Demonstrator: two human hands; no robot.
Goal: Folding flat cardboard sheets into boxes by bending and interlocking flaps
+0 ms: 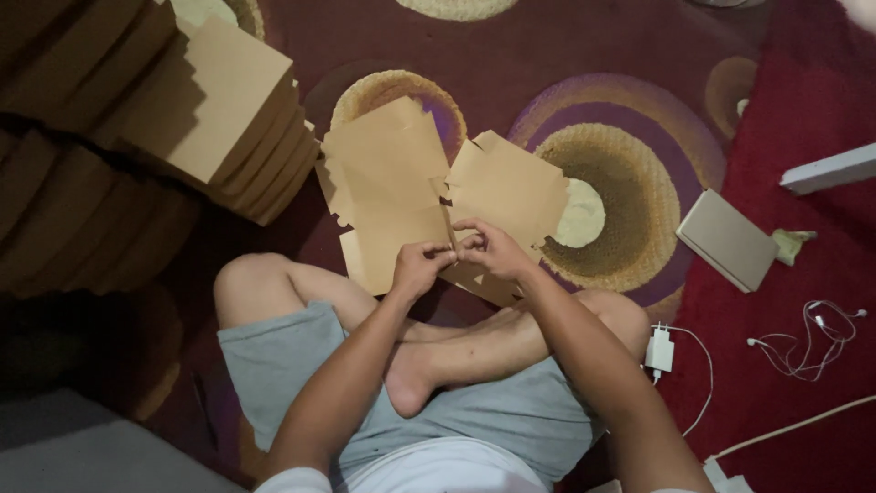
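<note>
Crossed legs in grey shorts [301, 356] fill the near edge. Above them, L hand [418, 267] & R hand [493, 249] both pinch the centre fold of a flat brown cardboard box blank [392, 196], held just over the patterned rug [630, 100]. Stack of folded boxes [233, 119] at left; white charger [660, 350] w/ cable, earphones [808, 342] at right.
</note>
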